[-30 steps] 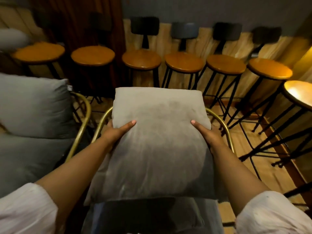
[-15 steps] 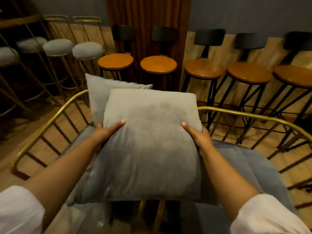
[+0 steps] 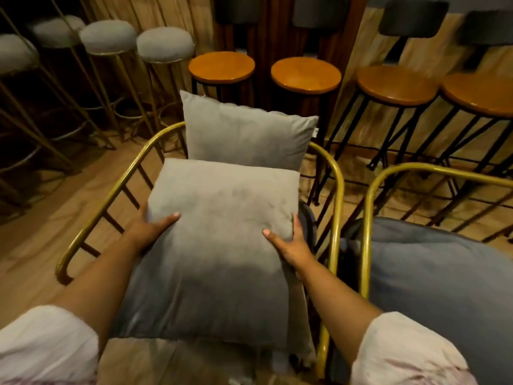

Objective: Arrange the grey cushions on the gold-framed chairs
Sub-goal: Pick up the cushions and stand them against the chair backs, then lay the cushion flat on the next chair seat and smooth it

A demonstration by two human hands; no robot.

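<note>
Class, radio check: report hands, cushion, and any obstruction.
Left hand and right hand grip held cushion by its sides. Over gold chair, second cushion upright at back. Nothing blocking.

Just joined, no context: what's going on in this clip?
A person is setting a grey cushion onto a gold-framed chair, with the left hand and right hand gripping its sides. A second grey cushion already stands upright at the chair's back. Another gold-framed chair to the right has a grey seat pad. Bar stools line the wall.
</note>
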